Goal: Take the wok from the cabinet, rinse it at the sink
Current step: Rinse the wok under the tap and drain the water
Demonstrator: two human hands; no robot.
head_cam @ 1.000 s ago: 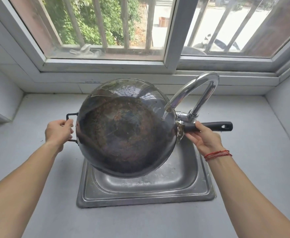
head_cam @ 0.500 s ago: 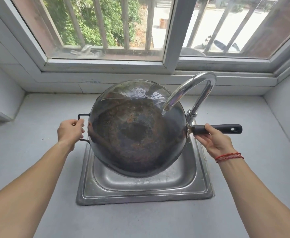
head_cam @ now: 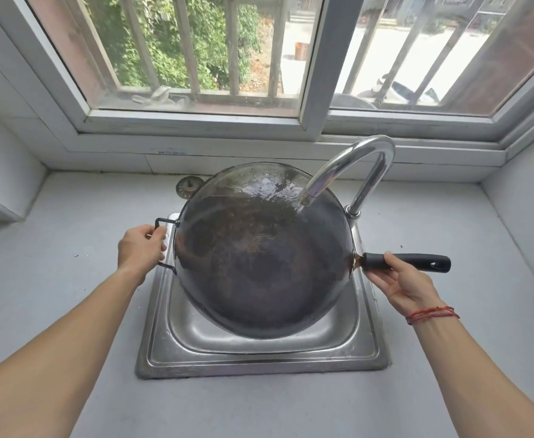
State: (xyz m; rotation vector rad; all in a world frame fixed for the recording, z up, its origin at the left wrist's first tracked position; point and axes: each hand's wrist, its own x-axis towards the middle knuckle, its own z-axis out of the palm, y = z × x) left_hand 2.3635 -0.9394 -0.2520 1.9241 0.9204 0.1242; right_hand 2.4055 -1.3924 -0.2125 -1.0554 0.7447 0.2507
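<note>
A large dark wok point(head_cam: 264, 251), stained brown inside, is held tilted toward me over the steel sink point(head_cam: 259, 358). My left hand point(head_cam: 140, 249) grips its small wire loop handle on the left. My right hand point(head_cam: 401, 286) holds the long black handle on the right, fingers loosely curled under it. The curved chrome faucet point(head_cam: 354, 165) arches over the wok's far right rim, its spout just inside the rim. The wok's upper inner wall looks wet and shiny.
A round metal sink strainer point(head_cam: 188, 188) lies on the grey counter point(head_cam: 69, 263) behind the wok's left side. A window sill point(head_cam: 227, 153) and barred window run along the back. White walls close in at left and right.
The wok has shifted to the right and a little farther over the sink, both hands moving with it. The strainer behind it has come into view.
</note>
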